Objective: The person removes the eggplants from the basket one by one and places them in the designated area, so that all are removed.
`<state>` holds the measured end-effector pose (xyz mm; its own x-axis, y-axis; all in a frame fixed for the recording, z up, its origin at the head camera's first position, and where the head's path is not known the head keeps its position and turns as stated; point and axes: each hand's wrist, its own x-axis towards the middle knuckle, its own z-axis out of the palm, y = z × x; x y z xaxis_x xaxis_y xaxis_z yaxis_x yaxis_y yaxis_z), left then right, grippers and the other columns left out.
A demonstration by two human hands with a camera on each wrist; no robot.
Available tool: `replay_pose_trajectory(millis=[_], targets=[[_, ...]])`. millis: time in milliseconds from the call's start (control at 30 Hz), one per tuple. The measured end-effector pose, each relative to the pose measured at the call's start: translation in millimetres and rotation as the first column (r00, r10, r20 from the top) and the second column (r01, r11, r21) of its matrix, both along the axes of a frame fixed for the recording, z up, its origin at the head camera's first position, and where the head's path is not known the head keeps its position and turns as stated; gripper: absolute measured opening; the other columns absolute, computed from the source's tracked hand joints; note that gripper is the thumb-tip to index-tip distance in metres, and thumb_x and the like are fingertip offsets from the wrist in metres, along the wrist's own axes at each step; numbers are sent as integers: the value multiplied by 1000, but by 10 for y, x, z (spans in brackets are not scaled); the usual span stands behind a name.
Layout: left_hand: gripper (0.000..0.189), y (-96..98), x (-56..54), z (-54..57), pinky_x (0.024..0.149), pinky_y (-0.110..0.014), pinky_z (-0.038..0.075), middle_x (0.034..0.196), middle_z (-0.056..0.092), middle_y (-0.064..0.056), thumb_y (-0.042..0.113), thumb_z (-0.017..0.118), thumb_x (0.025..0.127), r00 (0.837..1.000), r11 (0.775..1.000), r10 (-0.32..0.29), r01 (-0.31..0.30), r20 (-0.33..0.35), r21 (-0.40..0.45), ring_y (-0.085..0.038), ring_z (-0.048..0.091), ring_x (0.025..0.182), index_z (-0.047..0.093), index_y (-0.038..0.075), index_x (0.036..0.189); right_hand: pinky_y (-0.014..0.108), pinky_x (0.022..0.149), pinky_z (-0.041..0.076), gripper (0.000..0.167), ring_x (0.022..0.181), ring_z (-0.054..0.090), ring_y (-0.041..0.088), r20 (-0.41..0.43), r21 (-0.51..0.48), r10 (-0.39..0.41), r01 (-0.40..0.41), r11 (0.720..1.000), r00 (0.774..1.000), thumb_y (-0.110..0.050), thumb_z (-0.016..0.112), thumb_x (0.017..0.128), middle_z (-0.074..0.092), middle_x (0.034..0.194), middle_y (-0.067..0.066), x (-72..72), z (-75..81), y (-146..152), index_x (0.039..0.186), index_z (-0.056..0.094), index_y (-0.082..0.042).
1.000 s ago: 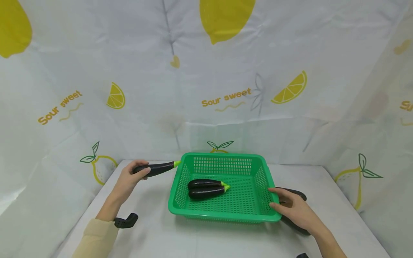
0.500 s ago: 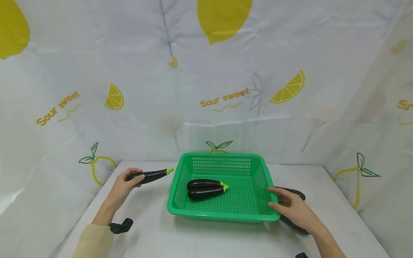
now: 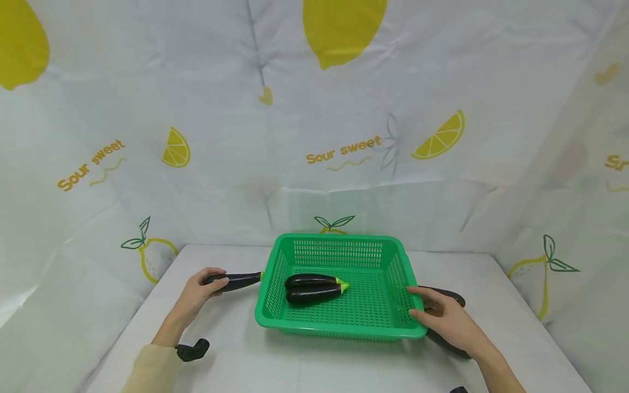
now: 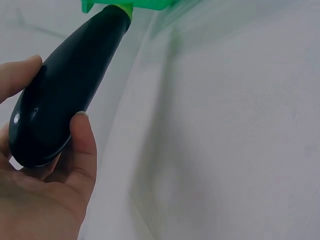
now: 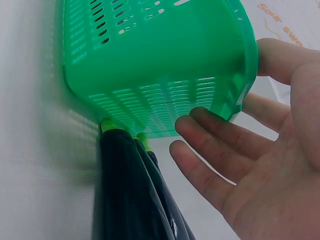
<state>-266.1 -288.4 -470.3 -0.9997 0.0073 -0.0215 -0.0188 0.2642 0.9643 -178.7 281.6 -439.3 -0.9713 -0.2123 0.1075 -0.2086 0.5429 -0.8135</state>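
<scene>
In the head view my left hand [image 3: 199, 292] grips a dark purple eggplant [image 3: 238, 280] by its thick end. The green stem end points right and meets the left rim of the green plastic basket [image 3: 339, 331] in this view; whether they touch, I cannot tell. Two eggplants [image 3: 314, 293] lie side by side in the basket's left half. My right hand [image 3: 449, 319] holds the basket's right rim, thumb and fingers over the edge. Beside that wall, partly hidden by the hand, lie several more eggplants [image 5: 132, 185], stem ends toward the basket.
A white cloth-covered table [image 3: 295, 365] bears everything. Behind and at both sides hangs a white curtain [image 3: 221, 207] printed with lemons and lettering. A black wrist camera mount [image 3: 193, 350] sticks out from the left wrist over the table.
My left hand has brought the eggplant down and nearer, going first leftward, then slightly back right. The right hand, the basket and the two eggplants in it have stayed put.
</scene>
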Motion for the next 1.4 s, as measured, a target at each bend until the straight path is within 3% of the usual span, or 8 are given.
replay_pose_trajectory(millis=[567,833,1100,1400], targets=[[49,227,-65,-217,89,-39,56,132,56,-21,22,74,94,997,997,-65,67,44,-37,-23,60,107,58,-5,132,29,86,53,53,102,65,11,-2,-15,11,-11,1000,1000,-23,70,98,62,132,19,-10,-27,11,143,54,0],[49,277,-89,-232,90,-37,47,136,58,-17,31,76,93,998,982,-29,39,54,-186,-27,55,114,64,4,131,29,85,54,52,101,66,12,-12,-19,7,-7,1000,1000,-23,70,98,62,132,18,-8,-24,12,142,55,-1],[50,301,-125,-258,105,-59,39,138,57,-19,35,75,93,999,951,-28,37,33,-308,-37,51,128,64,4,130,28,84,54,53,103,66,16,-2,-15,3,-3,1000,1000,-23,70,98,61,133,19,9,-15,16,143,54,-1],[51,286,-147,-239,108,-61,35,138,57,-22,31,73,94,1000,938,-16,14,-1,-347,-40,48,131,60,3,134,28,85,54,53,104,66,15,-1,-22,7,-7,1000,1000,-24,70,98,60,136,19,-5,-18,13,143,54,-1]])
